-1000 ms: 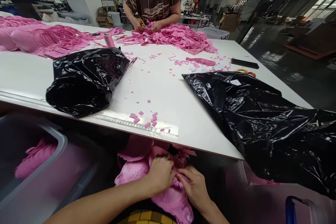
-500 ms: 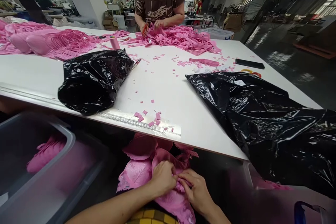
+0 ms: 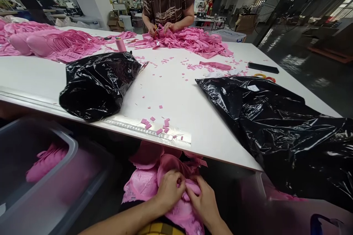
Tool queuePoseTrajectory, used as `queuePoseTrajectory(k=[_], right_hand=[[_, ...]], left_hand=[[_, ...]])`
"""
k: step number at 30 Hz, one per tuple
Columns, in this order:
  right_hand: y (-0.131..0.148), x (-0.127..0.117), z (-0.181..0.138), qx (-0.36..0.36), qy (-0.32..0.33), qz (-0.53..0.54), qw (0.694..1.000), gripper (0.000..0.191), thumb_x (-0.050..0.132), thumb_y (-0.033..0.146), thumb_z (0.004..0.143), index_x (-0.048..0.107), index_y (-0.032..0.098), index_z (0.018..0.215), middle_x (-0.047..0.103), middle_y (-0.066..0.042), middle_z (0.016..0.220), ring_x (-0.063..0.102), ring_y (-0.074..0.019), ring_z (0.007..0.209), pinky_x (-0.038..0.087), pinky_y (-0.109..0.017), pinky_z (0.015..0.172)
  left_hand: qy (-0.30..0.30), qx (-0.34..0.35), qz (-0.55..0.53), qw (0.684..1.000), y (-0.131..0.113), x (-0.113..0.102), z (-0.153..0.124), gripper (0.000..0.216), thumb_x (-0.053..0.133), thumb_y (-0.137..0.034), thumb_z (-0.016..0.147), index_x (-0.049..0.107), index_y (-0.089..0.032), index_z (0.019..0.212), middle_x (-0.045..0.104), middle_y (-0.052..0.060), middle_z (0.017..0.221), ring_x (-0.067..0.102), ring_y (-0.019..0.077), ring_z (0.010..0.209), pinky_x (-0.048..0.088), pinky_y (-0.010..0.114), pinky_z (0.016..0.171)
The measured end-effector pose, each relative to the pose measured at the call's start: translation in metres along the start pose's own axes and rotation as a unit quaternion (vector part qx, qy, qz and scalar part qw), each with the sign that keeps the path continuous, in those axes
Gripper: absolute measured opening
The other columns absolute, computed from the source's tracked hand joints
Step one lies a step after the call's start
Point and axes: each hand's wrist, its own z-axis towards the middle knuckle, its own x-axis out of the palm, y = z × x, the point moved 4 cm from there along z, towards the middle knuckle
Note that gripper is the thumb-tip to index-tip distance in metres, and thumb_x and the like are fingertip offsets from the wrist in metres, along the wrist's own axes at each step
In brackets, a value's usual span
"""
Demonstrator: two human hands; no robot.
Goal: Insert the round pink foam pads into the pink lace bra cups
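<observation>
A pink lace bra (image 3: 146, 180) with moulded cups lies over my lap, below the table's near edge. My left hand (image 3: 171, 190) is closed, its thumb and fingers pinching the pink fabric at the middle of the pile. Close beside it, my right hand (image 3: 203, 197) grips a folded pink strip of the bra between thumb and fingers. The two hands' fingertips almost meet. More pink cups hang behind them in the table's shadow. What lies under my fingers is partly hidden.
On the white table (image 3: 171, 88) lie two black plastic bags (image 3: 102, 84), pink scraps, a taped ruler (image 3: 132, 126) and a thread cone (image 3: 120, 44). Plastic bins (image 3: 74, 147) flank me. Opposite, a person (image 3: 168, 7) handles a pile of pink straps (image 3: 193, 40).
My right hand has turned and its fingers have moved up around the strip, which now shows as a thicker fold. My left hand has shifted only slightly.
</observation>
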Motion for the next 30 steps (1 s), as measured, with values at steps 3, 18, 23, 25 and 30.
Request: queuePoseTrajectory(k=[3,18,23,25,30], right_hand=[[0.0,-0.006,-0.004,0.009,0.019,-0.014,1.0,0.017,0.056,0.024,0.076,0.061,0.019,0.092,0.066,-0.007,0.088,0.063,-0.0209,0.081,0.05,-0.029,0.072],[-0.003,0.006,0.007,-0.016,-0.001,-0.019,1.0,0.018,0.05,0.028,0.083,0.065,0.019,0.076,0.066,-0.003,0.072,0.06,-0.0169,0.068,0.045,-0.026,0.065],[0.008,-0.006,0.005,-0.041,-0.052,-0.012,0.998,0.018,0.054,0.03,0.083,0.064,0.02,0.073,0.064,-0.001,0.068,0.06,-0.0147,0.065,0.045,-0.023,0.062],[0.015,-0.006,0.005,-0.045,-0.047,0.005,0.998,0.018,0.054,0.031,0.083,0.064,0.021,0.072,0.063,-0.001,0.067,0.059,-0.0142,0.064,0.045,-0.023,0.061],[0.023,-0.007,0.005,-0.047,-0.041,0.021,0.998,0.018,0.054,0.03,0.084,0.063,0.02,0.071,0.06,-0.001,0.066,0.058,-0.0144,0.064,0.045,-0.024,0.06]], left_hand=[[-0.009,0.015,-0.009,1.0,0.0,0.003,0.0,0.018,0.045,-0.012,0.073,0.063,-0.014,0.07,0.06,0.005,0.071,0.054,0.0161,0.069,0.037,0.025,0.062],[0.002,-0.001,-0.165,0.986,0.001,-0.012,-0.017,0.017,0.048,-0.021,0.077,0.06,-0.014,0.066,0.057,0.005,0.07,0.052,0.0155,0.066,0.037,0.027,0.062],[0.169,-0.3,-0.539,0.769,0.018,-0.004,-0.052,0.027,0.062,-0.04,0.072,0.056,-0.013,0.069,0.059,0.003,0.061,0.056,0.0139,0.056,0.042,0.025,0.057],[0.15,-0.339,-0.639,0.674,0.015,-0.003,-0.052,0.022,0.066,-0.032,0.071,0.058,-0.012,0.074,0.063,0.005,0.07,0.062,0.016,0.068,0.046,0.026,0.067],[0.026,-0.318,-0.728,0.607,0.003,0.013,-0.029,0.004,0.057,-0.008,0.073,0.059,-0.011,0.071,0.064,0.005,0.067,0.06,0.0124,0.062,0.048,0.025,0.068]])
